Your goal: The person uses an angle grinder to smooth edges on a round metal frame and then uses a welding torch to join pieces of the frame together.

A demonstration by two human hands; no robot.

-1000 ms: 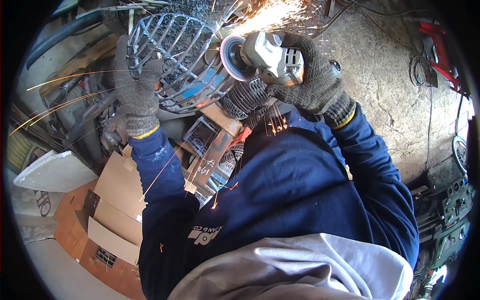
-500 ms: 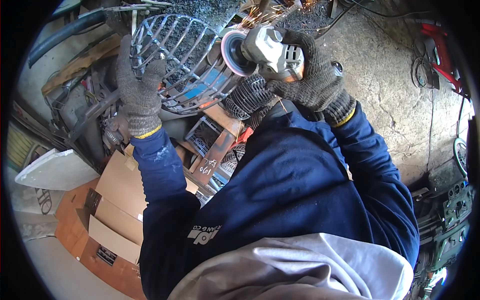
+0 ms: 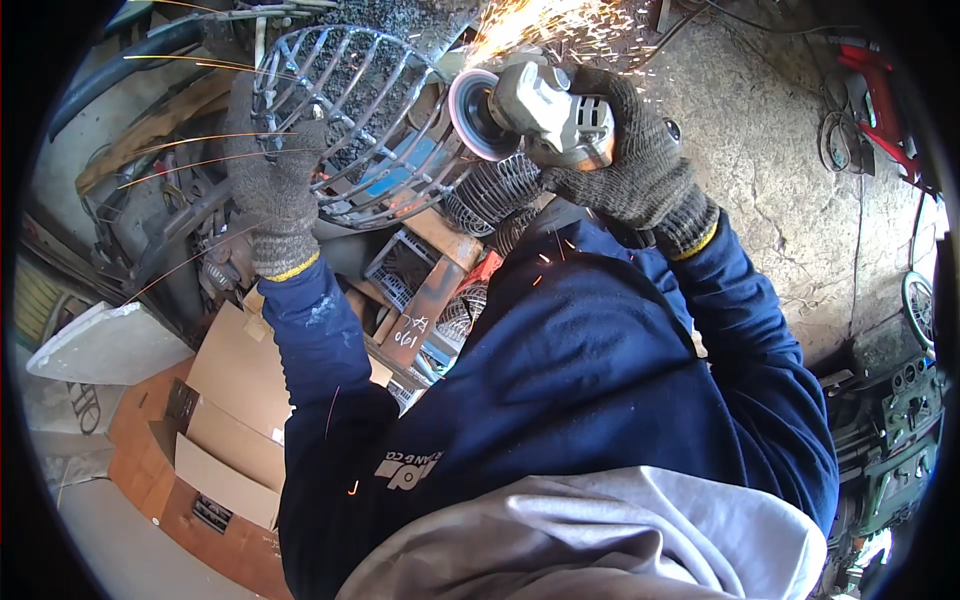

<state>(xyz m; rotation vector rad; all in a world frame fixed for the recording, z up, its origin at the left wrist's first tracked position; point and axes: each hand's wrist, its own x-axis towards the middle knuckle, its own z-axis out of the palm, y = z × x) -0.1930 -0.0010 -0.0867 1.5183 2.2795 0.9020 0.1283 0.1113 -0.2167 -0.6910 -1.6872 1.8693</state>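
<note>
Worn concrete floor (image 3: 775, 180) spreads right; dark green machinery (image 3: 890, 430) stands near right, a cardboard box (image 3: 240, 385) near left. The barred metal basket (image 3: 380, 150) sits far and left, its rim in the left hand's (image 3: 275, 190) curled fingers; the right hand's (image 3: 640, 160) fingers wrap around the angle grinder (image 3: 548, 115), far centre, sparks (image 3: 530, 28) beyond.

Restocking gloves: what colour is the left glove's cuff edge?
Yellow cuff edge, seen in the head view.

barred metal frame (image 3: 372, 140): semi-glossy | grinder (image 3: 540, 105): smooth metal head | 2 gloves (image 3: 640, 165): rough knit | carton (image 3: 240, 365): matt cardboard
</note>
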